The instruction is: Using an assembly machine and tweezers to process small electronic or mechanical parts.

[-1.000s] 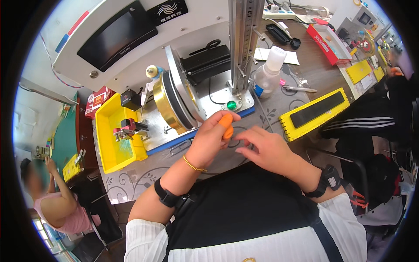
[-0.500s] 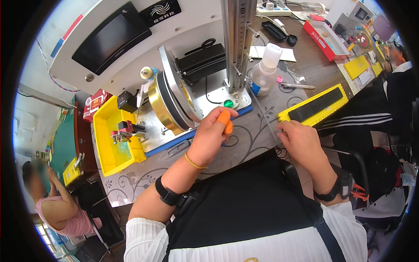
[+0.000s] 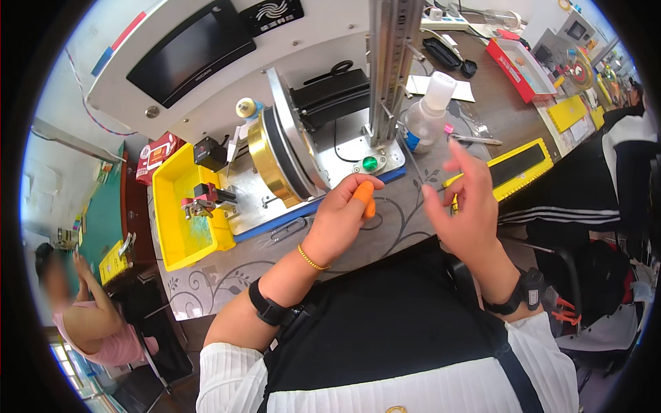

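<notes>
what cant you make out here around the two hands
Head view only:
- Whether the right hand pinches anything: a wire, if there, is too thin to see.
- Left hand palm and what it grips: turned away; only the orange finger cot shows.
- Part of the yellow tray: hidden behind the right hand.
- Back of the brass wheel: covered by its black disc.
- Far bench items: too small, bent by the fisheye rim.

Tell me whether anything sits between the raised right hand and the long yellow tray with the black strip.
Nothing visible does. The right hand is lifted with fingers spread, overlapping the near end of the yellow tray. The squeeze bottle and the left hand lie off to the side.
</notes>
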A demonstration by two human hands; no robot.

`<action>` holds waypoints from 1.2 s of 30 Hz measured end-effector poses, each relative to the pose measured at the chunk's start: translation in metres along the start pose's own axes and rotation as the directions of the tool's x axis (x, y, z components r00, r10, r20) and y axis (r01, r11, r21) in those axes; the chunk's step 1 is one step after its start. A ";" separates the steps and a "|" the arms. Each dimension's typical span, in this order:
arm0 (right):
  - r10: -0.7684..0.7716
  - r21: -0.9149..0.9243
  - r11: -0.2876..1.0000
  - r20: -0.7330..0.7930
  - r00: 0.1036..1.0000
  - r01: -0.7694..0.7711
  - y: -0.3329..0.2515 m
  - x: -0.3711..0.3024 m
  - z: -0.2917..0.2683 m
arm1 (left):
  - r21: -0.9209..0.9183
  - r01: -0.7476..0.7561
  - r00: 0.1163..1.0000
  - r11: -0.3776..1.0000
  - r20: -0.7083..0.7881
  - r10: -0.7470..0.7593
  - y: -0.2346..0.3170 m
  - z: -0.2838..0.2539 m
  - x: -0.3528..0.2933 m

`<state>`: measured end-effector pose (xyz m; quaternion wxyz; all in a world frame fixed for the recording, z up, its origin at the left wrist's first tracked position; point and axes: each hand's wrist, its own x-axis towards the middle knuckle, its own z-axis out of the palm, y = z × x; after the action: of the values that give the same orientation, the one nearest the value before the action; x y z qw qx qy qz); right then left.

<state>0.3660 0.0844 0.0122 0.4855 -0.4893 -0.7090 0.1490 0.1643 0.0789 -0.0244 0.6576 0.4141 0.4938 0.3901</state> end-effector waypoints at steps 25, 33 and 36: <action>0.017 -0.324 0.905 0.673 0.740 0.274 0.044 0.008 0.053 | 0.167 -0.061 0.997 0.984 -0.039 0.069 -0.015 -0.010 0.004; 0.327 -0.154 0.940 0.655 0.681 -0.303 0.000 0.008 0.009 | 0.061 -0.175 0.984 0.983 0.015 0.175 -0.011 -0.009 -0.004; 0.171 0.081 0.964 0.538 0.826 -0.253 -0.001 0.002 0.010 | 0.068 -0.153 0.986 0.986 0.081 0.147 -0.005 -0.009 -0.006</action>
<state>0.3572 0.0884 0.0095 0.2883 -0.4681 -0.7426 0.3825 0.1546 0.0727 -0.0289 0.6288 0.4886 0.4500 0.4041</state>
